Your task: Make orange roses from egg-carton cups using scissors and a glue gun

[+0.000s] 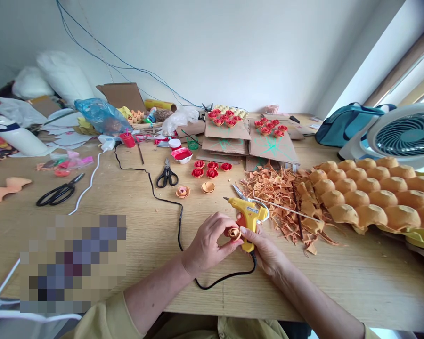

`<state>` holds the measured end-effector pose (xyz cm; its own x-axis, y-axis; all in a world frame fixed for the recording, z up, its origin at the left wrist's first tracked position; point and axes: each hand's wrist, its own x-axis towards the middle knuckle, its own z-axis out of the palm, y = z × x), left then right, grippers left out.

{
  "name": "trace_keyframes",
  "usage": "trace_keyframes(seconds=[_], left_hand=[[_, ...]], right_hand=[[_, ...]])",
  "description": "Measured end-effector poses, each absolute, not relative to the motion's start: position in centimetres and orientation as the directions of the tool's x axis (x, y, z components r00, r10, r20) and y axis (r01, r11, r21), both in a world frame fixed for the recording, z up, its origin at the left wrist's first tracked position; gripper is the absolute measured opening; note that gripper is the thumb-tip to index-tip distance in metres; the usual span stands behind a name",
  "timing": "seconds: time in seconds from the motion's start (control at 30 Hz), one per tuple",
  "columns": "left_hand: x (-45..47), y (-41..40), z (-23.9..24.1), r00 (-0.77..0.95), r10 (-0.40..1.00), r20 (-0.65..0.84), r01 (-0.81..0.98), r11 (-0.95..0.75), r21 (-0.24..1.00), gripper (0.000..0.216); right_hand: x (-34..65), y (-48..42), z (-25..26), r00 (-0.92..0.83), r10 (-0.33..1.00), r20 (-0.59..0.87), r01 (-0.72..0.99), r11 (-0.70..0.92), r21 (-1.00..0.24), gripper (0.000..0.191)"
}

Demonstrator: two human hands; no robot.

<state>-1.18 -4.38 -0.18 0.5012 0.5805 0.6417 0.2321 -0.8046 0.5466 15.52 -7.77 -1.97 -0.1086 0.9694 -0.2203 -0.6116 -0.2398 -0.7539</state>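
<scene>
My left hand [208, 242] pinches a small orange paper rose [234, 233] between thumb and fingers, just above the wooden table [134, 221]. My right hand [265, 249] is wrapped round the handle of a yellow glue gun [249, 214], and its fingertips also touch the rose. The gun's nozzle points left, and its black cord [179, 221] loops across the table to the back. Two unpainted orange roses [194, 189] and several red ones [211, 169] lie further back.
Black-handled scissors [167, 175] and a larger pair [59, 193] lie on the table. A heap of orange cardboard scraps [282, 197] and an upturned egg tray [371, 197] sit right. A fan [406, 134], red paint bowl [182, 155] and cardboard sheets with red roses [247, 134] stand behind.
</scene>
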Motion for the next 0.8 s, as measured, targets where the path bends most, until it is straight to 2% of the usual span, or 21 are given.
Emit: trace_keyframes(seconds=[0.17,0.37,0.57,0.8], left_hand=[[-0.98,-4.58,-0.12,0.490,0.596,0.636,0.238,-0.794,0.560,0.016],[-1.12,-4.83,0.06,0.462,0.615,0.639,0.232,-0.779,0.582,0.024],[-1.21,-4.85,0.03,0.482,0.596,0.642,0.229,-0.793,0.565,0.021],[-1.14,-4.72,-0.12,0.486,0.570,0.663,0.239,-0.816,0.526,0.019]], right_hand=[[15.43,-7.76,-1.80,-0.107,0.976,-0.189,-0.612,-0.214,-0.761,0.058],[15.40,-7.70,-1.69,-0.092,0.984,-0.150,-0.579,-0.175,-0.796,0.041],[15.41,-7.79,-1.71,-0.114,0.986,-0.125,-0.559,-0.168,-0.812,0.043],[15.41,-7.96,-1.88,-0.114,0.983,-0.145,-0.584,-0.184,-0.791,0.060]])
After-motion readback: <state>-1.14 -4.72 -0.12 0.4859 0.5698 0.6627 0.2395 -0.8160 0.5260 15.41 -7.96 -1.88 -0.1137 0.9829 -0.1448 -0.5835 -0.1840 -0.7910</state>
